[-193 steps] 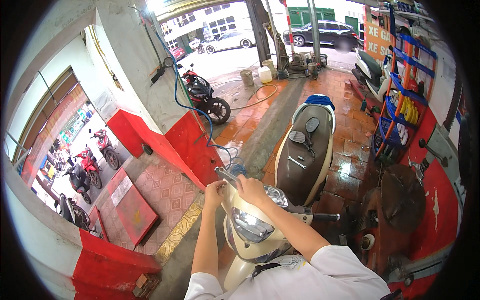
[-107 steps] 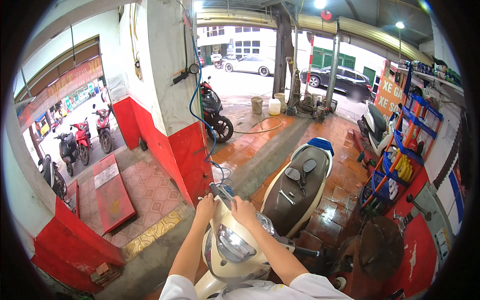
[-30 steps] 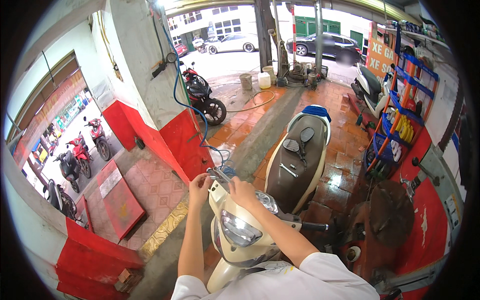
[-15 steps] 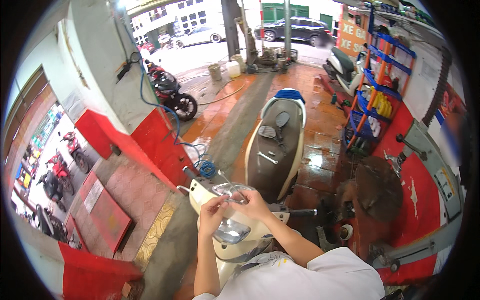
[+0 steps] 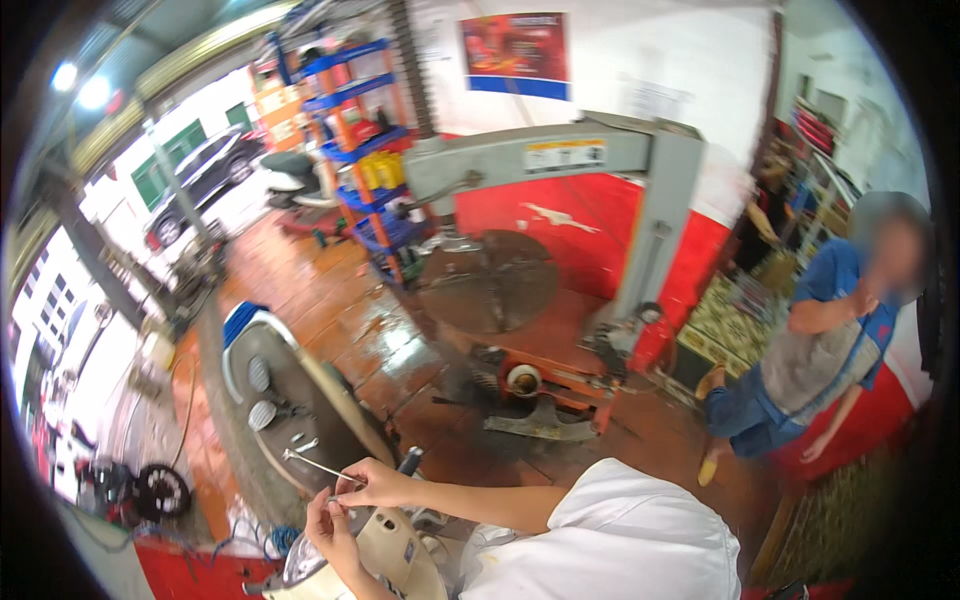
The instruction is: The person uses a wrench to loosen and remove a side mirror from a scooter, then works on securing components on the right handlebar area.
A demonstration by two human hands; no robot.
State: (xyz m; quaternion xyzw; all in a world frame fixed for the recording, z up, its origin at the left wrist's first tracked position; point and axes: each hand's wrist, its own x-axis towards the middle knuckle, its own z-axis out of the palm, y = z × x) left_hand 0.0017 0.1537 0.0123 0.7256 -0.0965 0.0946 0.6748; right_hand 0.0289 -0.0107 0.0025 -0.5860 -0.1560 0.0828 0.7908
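You stand over the front of a cream scooter [image 5: 395,545] in a repair garage, and both your hands meet just above its handlebar area at the lower left of the view. Your right hand [image 5: 378,487] reaches in from the right, its fingers pinched closed on the near end of a thin metal rod [image 5: 318,465] that points up and left, over the scooter's dark seat [image 5: 300,405]. Your left hand [image 5: 333,528] rises from below with its fingertips curled up to the same end of the rod, just beside the right hand; whether it truly grips the rod or only touches it cannot be told. Two mirrors [image 5: 260,395] and a few small metal parts lie on the seat.

Beyond the scooter sits a tyre-changing machine [image 5: 530,270] with a round turntable and a grey arm, against a red and white wall. A blue and orange shelf rack [image 5: 360,150] stands behind it. At the right, a person in a blue shirt [image 5: 820,350] stands on the wet orange tiled floor [image 5: 330,300], well apart from you.
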